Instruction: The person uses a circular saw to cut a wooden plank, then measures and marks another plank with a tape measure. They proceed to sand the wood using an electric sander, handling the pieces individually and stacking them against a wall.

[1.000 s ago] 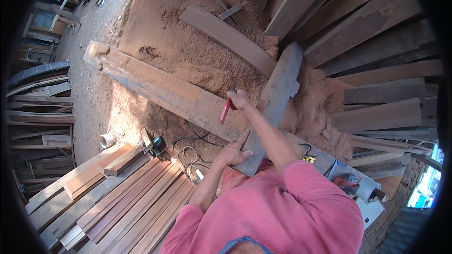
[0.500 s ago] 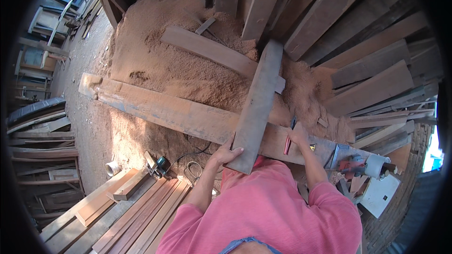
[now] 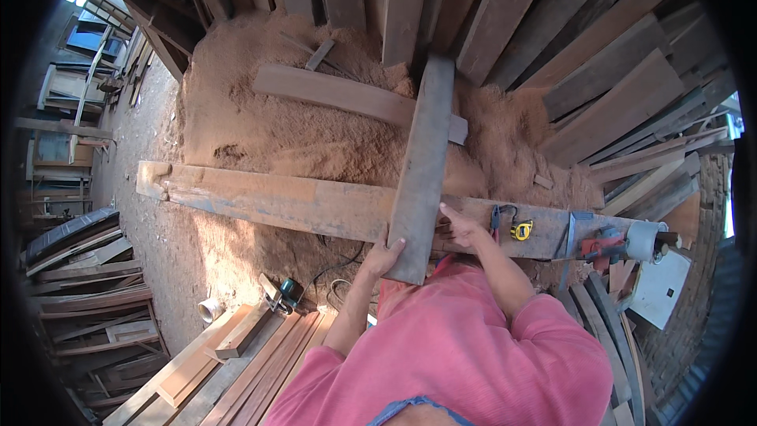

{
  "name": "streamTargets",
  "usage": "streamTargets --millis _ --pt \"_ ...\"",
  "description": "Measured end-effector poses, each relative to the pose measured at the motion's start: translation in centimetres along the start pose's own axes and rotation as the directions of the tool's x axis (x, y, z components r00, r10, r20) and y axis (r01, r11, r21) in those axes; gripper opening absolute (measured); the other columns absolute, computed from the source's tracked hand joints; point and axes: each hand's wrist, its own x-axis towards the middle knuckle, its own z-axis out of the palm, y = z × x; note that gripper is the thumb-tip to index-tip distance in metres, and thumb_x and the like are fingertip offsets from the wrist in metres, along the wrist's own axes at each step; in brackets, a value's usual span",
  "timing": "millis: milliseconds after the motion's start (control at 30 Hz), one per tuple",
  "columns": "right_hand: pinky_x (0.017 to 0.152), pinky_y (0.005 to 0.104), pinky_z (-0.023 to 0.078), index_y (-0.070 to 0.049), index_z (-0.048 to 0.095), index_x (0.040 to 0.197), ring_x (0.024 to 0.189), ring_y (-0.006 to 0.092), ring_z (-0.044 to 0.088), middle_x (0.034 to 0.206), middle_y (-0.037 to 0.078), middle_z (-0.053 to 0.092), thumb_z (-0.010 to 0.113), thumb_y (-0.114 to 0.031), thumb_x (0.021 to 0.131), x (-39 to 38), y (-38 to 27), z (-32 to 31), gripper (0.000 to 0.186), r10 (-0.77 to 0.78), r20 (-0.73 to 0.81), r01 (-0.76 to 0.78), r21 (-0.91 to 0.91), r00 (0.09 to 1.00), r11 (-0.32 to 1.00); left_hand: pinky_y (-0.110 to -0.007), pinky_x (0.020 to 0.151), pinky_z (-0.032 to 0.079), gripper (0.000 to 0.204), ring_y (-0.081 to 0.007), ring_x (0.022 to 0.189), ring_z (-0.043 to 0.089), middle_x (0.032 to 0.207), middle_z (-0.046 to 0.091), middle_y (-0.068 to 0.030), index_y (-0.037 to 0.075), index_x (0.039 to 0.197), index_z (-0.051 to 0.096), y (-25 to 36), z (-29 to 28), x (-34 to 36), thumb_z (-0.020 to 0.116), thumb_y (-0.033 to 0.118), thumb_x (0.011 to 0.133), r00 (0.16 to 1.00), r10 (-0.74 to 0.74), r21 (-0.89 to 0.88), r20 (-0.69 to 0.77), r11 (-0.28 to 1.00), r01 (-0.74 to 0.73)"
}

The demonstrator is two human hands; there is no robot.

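A long grey-brown plank (image 3: 427, 150) lies slanting away from me across a wider board (image 3: 315, 203). My left hand (image 3: 384, 256) grips its near end at the left edge, thumb on top and fingers partly hidden below. Just off the plank's right edge is my right hand (image 3: 465, 230), one digit stretched toward the wood; its other fingers are shadowed, and I see nothing held. To its right on the wide board lie red-handled pliers (image 3: 495, 222) and a yellow tape measure (image 3: 521, 229).
A blue-grey square (image 3: 571, 233) and a red power tool (image 3: 603, 246) sit at the board's right end. Sawdust (image 3: 315, 130) heaps beyond, with planks (image 3: 406, 8) leaning behind. At lower left, a green power tool (image 3: 290, 292) rests by stacked boards (image 3: 260, 367).
My right hand has let go of the pliers, which now lie on the board, and has moved left to the plank's edge. My left hand keeps its grip. The view has shifted slightly.
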Motion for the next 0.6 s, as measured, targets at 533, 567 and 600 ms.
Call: streamTargets --millis 533,567,600 --pt "0.087 0.0405 0.056 0.018 0.062 0.115 0.099 0.0278 0.07 0.113 0.024 0.071 0.076 -0.027 0.091 -5.8 6.5 14.8 0.053 -0.534 -0.102 0.469 -0.36 0.839 0.806 -0.045 0.107 0.05 0.075 -0.0295 0.125 0.063 0.138 0.063 -0.0167 0.002 0.151 0.046 -16.2 -6.4 -5.2 0.073 0.043 0.095 0.927 -0.001 -0.778 0.375 0.543 0.316" --pt "0.086 0.0414 0.055 0.016 0.062 0.111 0.098 0.0297 0.07 0.109 0.025 0.071 0.076 -0.027 0.09 -6.0 6.8 15.5 0.051 -0.575 -0.135 0.459 -0.468 0.807 0.755 -0.045 0.108 0.049 0.075 -0.0301 0.125 0.062 0.138 0.063 -0.0169 0.002 0.15 0.047 -18.4 -6.9 -5.3 0.071 0.046 0.095 0.93 -0.028 -0.806 0.366 0.491 0.331" --pt "0.085 0.0423 0.055 0.015 0.062 0.107 0.096 0.0315 0.07 0.104 0.026 0.071 0.077 -0.027 0.088 -6.7 6.6 16.8 0.049 -0.615 -0.151 0.439 -0.573 0.774 0.693 -0.046 0.109 0.049 0.074 -0.0305 0.126 0.062 0.139 0.063 -0.0171 0.002 0.15 0.048 -19.9 -7.2 -5.1 0.07 0.048 0.095 0.934 -0.033 -0.809 0.355 0.49 0.325"
